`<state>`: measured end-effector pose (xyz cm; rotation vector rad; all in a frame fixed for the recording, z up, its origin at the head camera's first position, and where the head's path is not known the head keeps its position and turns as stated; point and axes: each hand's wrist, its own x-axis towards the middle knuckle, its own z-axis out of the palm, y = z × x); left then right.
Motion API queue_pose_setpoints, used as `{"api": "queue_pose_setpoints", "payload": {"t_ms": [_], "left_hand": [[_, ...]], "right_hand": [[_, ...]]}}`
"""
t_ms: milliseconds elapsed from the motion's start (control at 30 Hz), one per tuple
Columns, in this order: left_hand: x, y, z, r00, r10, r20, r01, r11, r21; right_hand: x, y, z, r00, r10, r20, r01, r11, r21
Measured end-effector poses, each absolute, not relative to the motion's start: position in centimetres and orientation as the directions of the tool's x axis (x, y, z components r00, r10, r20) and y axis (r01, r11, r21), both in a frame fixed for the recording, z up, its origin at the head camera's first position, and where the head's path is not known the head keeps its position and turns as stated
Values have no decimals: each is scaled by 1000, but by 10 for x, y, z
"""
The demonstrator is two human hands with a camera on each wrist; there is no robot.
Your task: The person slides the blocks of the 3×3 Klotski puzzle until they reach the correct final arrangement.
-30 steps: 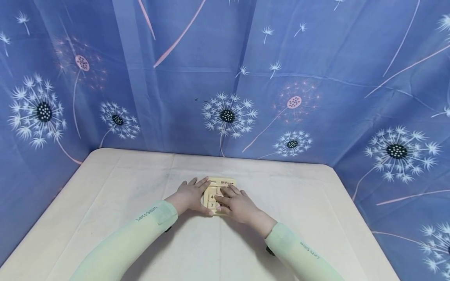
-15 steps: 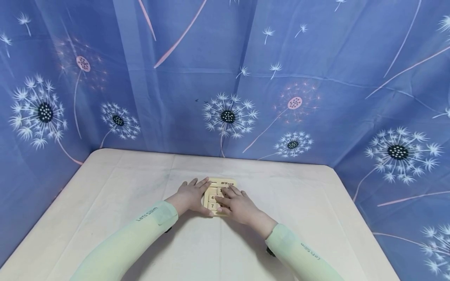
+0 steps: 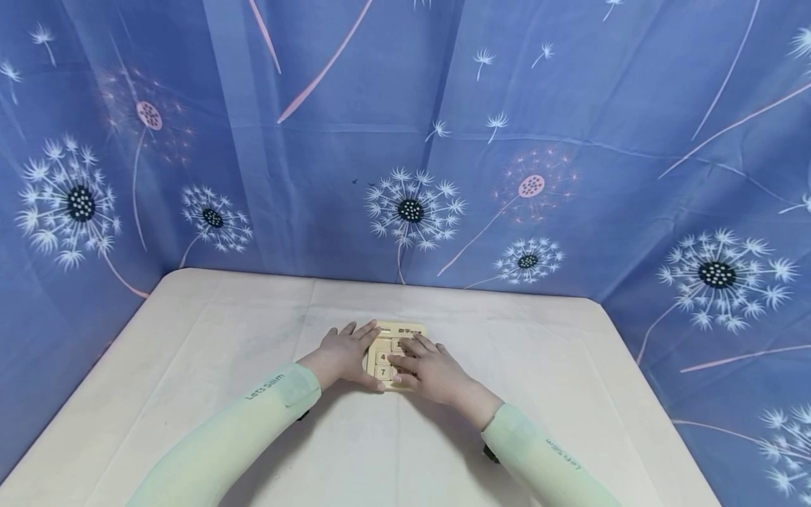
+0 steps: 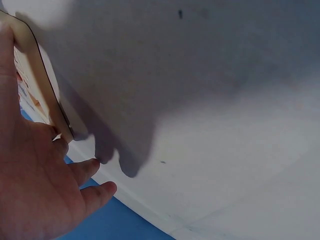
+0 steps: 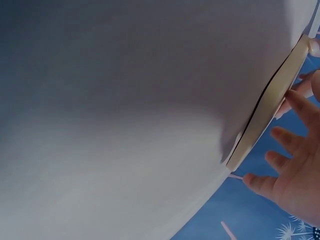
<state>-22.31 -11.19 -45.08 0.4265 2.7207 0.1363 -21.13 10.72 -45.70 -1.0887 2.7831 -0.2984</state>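
Note:
A pale yellow number slide puzzle (image 3: 384, 344) lies on the table in the head view, with tiles 4 and 7 showing on its left side. My left hand (image 3: 344, 353) holds its left side, thumb at the near edge and forefinger at the far corner. The left wrist view shows the puzzle's side wall (image 4: 47, 87) beside that hand, the other fingers spread. Over the right half of the tiles lies my right hand (image 3: 437, 370), fingers extended and touching the top; it hides several tiles. In the right wrist view its fingers (image 5: 287, 139) are spread above the puzzle edge (image 5: 270, 102).
A cream cloth covers the table (image 3: 253, 310), which has rounded far corners. Blue curtains (image 3: 329, 204) with dandelion prints stand behind it and along both sides. Pale green sleeves (image 3: 234, 422) cover both forearms.
My right hand has shifted very slightly to the right over the tiles. The left hand and the puzzle stay in place.

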Motion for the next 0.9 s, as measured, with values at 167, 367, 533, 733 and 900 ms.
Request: {"api": "queue_pose_setpoints", "payload": {"t_ms": [167,367,533,733,900], "left_hand": [[-223,-112,-450,-882,321,-344,279,946,167],[-224,-114,-450,-885,319,-339,274,946,175],[-225,-115,-450,-883,321,-341,278,945,172],[-227,-114,-451,-881,321,-347,277,946,171],[-227,-115,-451,-881,316,-353,272,947,169]], "right_hand": [[-213,111,-454,-730,-682,-53,-653,718,-241],[-217,118,-452,-739,-672,-46,-644,725,-244],[-222,123,-455,-751,-659,-42,-629,734,-256],[-229,128,-459,-768,-638,-58,-607,753,-254],[-232,129,-462,-771,-634,-58,-605,758,-244]]}}
